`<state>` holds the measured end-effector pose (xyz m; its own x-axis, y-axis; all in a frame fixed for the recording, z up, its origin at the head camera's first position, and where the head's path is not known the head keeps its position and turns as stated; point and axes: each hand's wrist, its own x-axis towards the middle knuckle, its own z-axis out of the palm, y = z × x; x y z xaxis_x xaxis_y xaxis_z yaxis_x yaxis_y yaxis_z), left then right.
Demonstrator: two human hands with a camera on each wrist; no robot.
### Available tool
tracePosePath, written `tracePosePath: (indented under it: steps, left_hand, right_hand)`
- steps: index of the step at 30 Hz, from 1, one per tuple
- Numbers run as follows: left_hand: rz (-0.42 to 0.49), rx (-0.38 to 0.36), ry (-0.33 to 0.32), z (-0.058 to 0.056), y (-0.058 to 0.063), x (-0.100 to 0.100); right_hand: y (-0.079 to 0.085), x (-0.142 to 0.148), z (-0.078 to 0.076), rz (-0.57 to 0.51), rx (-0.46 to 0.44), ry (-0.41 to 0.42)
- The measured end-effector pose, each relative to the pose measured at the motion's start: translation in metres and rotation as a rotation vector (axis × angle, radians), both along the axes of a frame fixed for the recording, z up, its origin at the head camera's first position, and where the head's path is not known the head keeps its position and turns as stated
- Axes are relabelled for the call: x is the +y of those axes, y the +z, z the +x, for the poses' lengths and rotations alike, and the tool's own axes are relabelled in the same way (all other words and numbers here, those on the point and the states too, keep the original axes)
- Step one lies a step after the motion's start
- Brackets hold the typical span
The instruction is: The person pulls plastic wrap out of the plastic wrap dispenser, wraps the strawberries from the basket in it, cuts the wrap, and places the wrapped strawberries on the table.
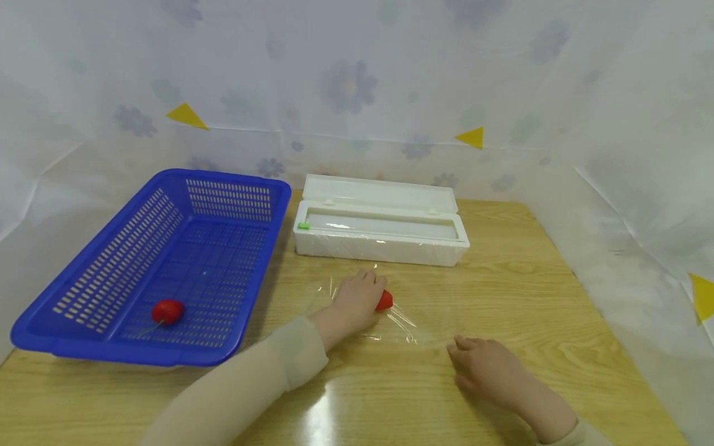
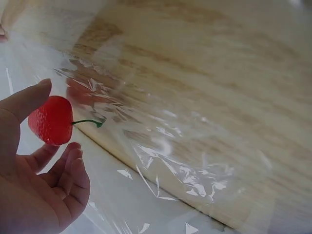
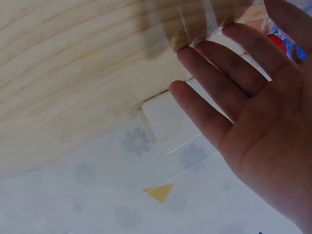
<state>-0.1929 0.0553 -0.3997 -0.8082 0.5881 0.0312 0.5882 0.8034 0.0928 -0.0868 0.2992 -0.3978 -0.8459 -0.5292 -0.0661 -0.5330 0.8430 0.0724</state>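
Observation:
A small red fruit with a green stem [image 2: 50, 120], its skin bumpy, is between the thumb and fingers of my left hand [image 1: 357, 301]. In the head view that hand largely covers the fruit [image 1: 385, 301]. Clear plastic wrap [image 1: 403, 322] spreads over the table around it, wrinkled and shiny near the fruit. To the right, near the wrap's right side, my right hand [image 1: 491, 371] is low over the table. Its fingers [image 3: 204, 109] are fairly straight, with nothing gripped in the right wrist view.
Behind the hands stands a white wrap dispenser box [image 1: 385, 249], lid [image 1: 379, 193] raised, with a green slider [image 1: 304, 226] at its left end. On the left, a blue plastic basket [image 1: 268, 248] contains another red fruit [image 1: 167, 311]. Flower-patterned sheeting [image 1: 346, 87] surrounds the wooden table [image 1: 524, 279].

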Motion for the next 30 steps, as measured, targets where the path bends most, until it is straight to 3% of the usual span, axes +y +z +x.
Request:
tracePosePath:
  steps: [4, 8, 13, 17, 20, 25, 30]
  left_hand:
    - [0.018, -0.029, 0.027, 0.011, 0.006, -0.016]
    - [-0.068, -0.029, 0.082, 0.032, 0.009, -0.043]
    - [-0.122, 0.02, 0.089, 0.049, -0.002, -0.07]
    - [-0.147, 0.111, 0.06, 0.05, -0.014, -0.077]
    - [-0.189, 0.138, 0.045, 0.049, -0.02, -0.079]
    - [-0.186, 0.148, 0.024, 0.05, -0.021, -0.08]
    - [-0.211, 0.176, 0.004, 0.049, -0.02, -0.078]
  right_hand:
    - [-0.004, -0.003, -0.006, 0.003, 0.086, 0.039]
    - [-0.008, -0.004, -0.012, -0.017, 0.198, 0.077]
    - [-0.011, -0.004, -0.02, 0.021, 0.276, 0.088]
    - [-0.012, -0.004, -0.023, 0.018, 0.288, 0.101]
    - [-0.013, -0.004, -0.026, -0.026, 0.27, 0.094]
    - [-0.011, -0.002, -0.03, -0.111, 0.19, 0.048]
    - [0.0, -0.006, -0.032, -0.072, 0.145, 0.067]
